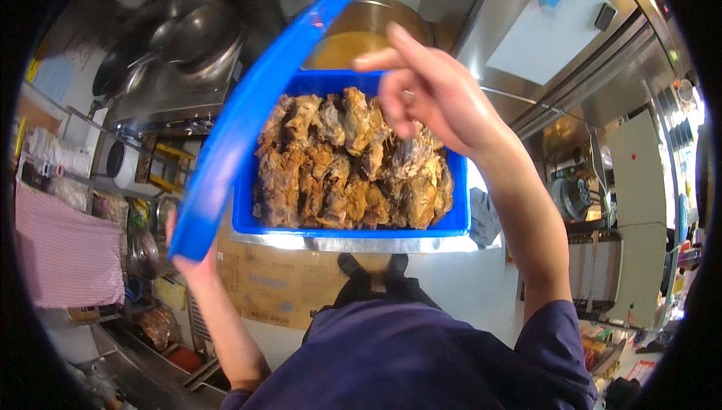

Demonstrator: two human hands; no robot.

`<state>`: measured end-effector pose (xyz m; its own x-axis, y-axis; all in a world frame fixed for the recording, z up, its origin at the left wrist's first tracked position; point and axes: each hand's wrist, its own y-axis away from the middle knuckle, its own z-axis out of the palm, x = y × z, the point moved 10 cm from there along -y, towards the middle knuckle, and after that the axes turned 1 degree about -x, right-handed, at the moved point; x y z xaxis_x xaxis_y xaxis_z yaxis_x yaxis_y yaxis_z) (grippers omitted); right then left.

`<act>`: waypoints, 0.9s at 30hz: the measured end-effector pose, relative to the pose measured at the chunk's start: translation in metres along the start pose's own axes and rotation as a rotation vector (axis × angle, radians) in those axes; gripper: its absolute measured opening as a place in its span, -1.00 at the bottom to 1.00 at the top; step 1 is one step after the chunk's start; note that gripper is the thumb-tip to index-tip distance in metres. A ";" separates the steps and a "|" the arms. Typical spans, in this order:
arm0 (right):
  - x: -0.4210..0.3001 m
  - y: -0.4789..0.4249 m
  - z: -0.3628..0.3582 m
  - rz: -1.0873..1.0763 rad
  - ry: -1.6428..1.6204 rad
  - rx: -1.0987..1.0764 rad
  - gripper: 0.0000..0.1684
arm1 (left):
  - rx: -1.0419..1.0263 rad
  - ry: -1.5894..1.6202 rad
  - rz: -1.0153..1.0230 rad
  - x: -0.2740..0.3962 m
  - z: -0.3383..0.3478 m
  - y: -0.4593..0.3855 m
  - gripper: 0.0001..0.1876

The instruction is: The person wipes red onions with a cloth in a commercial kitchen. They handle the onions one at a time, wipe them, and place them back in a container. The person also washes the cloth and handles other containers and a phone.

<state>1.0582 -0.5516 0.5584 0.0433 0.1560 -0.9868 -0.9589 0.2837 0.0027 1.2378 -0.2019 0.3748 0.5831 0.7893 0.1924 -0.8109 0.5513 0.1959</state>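
A blue plastic tub (350, 234) holds rows of browned cooked meat on bones (350, 184). My left hand (197, 268) grips the near end of a blue plastic lid or tray (248, 111), seen nearly edge-on. This blue piece slants up over the tub's left side, blurred by motion, and hides part of the rim. My right hand (437, 91) is raised above the tub's far right corner. Its thumb and index finger are extended and the others curl, with nothing seen in it. Some of the meat lies hidden behind that hand.
A large metal pot (389, 6) with yellowish liquid stands behind the tub. To the left, a dark wok (206, 37) rests on a steel stove. Flattened cardboard (265, 286) covers floor near my feet. A steel counter (479, 32) with a white board (555, 26) runs along the right.
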 end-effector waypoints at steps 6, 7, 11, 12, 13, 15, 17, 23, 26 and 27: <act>0.237 0.222 -0.255 0.172 -0.183 1.112 -0.70 | 0.030 -0.130 0.238 0.117 -0.007 0.012 -0.61; 0.289 0.270 -0.267 0.172 -0.239 1.248 -0.79 | 0.058 -0.164 0.284 0.133 -0.012 0.014 -0.61; 0.476 0.426 -0.217 0.342 -0.158 1.516 -0.75 | 0.191 -0.188 0.515 0.169 -0.027 0.056 -0.58; 0.511 0.448 -0.188 0.445 -0.202 1.544 -0.75 | 0.226 -0.168 0.558 0.167 -0.039 0.064 -0.58; 0.545 0.461 -0.156 0.551 -0.301 1.561 -0.75 | 0.230 -0.192 0.587 0.158 -0.038 0.068 -0.57; 0.590 0.474 -0.101 0.738 -0.469 1.553 -0.75 | 0.165 -0.409 0.603 0.126 -0.021 0.062 -0.45; 0.612 0.472 -0.068 0.837 -0.592 1.525 -0.75 | 0.241 -0.462 0.673 0.091 -0.012 0.051 -0.46; 0.628 0.458 -0.042 0.936 -0.748 1.447 -0.76 | 0.233 -0.262 0.527 0.038 -0.018 0.041 -0.45; 0.632 0.441 -0.051 0.925 -0.771 1.394 -0.76 | 0.251 -0.262 0.568 0.030 -0.025 0.049 -0.38; 0.629 0.435 -0.054 0.918 -0.776 1.377 -0.76 | 0.231 -0.246 0.584 0.024 -0.026 0.049 -0.37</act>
<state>0.6528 -0.3812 -0.0700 0.1873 0.9327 -0.3081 0.1180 0.2900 0.9497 1.2104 -0.1490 0.3635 0.0684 0.8405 0.5374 -0.9812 -0.0406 0.1884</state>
